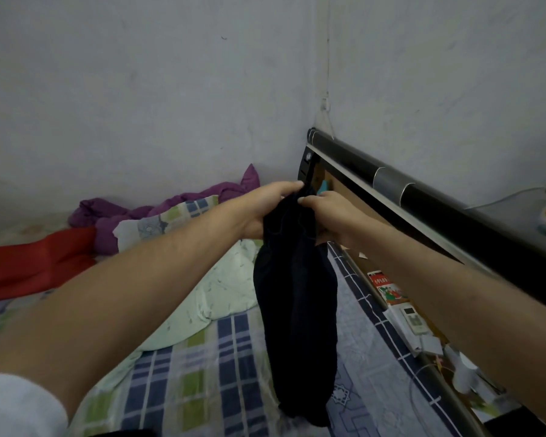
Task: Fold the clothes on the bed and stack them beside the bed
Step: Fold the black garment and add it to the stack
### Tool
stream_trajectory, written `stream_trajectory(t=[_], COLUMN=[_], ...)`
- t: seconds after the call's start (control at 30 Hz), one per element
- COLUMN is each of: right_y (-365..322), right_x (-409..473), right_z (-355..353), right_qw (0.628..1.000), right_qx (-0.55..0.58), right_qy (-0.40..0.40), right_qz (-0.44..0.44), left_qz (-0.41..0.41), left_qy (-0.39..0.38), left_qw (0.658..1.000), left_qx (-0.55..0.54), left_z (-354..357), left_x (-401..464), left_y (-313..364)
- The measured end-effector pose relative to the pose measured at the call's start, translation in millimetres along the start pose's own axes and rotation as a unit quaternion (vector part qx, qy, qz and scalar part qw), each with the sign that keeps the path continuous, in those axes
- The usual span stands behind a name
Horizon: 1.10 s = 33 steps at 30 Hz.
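A dark navy garment (297,310) hangs bunched in the air above the bed, its lower end reaching the checked sheet. My left hand (265,206) grips its top edge from the left, and my right hand (328,212) pinches the same edge from the right, the two hands almost touching. On the bed behind lie a red garment (35,263) at the left, a purple garment (158,209) against the wall, and a pale green cloth (221,288) under my left forearm.
The bed's checked sheet (202,373) fills the lower middle. A black headboard rail (423,190) runs along the right. Between mattress and headboard lie a remote (413,320) and a red-and-green packet (388,288). White walls meet in the corner behind.
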State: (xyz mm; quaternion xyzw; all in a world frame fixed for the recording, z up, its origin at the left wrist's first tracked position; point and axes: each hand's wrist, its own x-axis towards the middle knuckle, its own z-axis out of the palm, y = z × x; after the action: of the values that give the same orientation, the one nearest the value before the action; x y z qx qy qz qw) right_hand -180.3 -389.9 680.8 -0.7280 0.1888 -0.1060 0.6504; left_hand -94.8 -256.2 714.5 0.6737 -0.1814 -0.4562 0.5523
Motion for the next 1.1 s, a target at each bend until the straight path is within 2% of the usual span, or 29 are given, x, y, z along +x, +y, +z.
stream_trajectory(t=[0.13,0.23,0.37,0.5,0.57,0.67,0.77,0.83,0.9,0.97,1.03,1.1], right_y=[12,17,23,37,57,115,200,256,301,336,360,365], right_x=[2,4,8,14,17,13,-6,-26,-46,-60,-65,-63], right_z=[3,4,10,-3,-15,-35,-49,-45,-36,-29,-22,-15], right_qw=[0.994,0.975,0.977,0.981,0.977,0.975,0.970,0.956,0.914,0.851,0.762,0.665], right_qx=[0.102,0.196,0.184,0.169,0.203,0.213,0.168,0.161,0.207,0.300,0.466,0.620], right_qy=[-0.026,-0.044,-0.067,-0.077,-0.041,0.045,0.128,0.113,0.047,-0.033,-0.073,-0.064], right_qz=[0.038,0.092,0.088,0.060,0.046,0.053,0.120,0.219,0.345,0.429,0.443,0.411], left_qz=[0.024,0.006,0.003,0.024,0.038,0.054,0.083,0.103,0.124,0.145,0.159,0.175], left_qy=[0.041,0.039,0.134,0.209,0.226,0.200,0.158,0.146,0.142,0.122,0.098,0.084], left_qw=[0.981,0.973,0.947,0.959,0.966,0.978,0.977,0.972,0.966,0.958,0.948,0.938], left_qx=[0.188,0.229,0.292,0.190,0.118,0.004,-0.117,-0.152,-0.175,-0.215,-0.256,-0.286], left_z=[10,12,17,15,16,24,39,54,69,82,94,101], left_x=[-2,-4,3,10,12,15,20,24,28,31,33,33], left_y=[-15,-20,-29,-29,-23,-8,6,13,17,19,18,15])
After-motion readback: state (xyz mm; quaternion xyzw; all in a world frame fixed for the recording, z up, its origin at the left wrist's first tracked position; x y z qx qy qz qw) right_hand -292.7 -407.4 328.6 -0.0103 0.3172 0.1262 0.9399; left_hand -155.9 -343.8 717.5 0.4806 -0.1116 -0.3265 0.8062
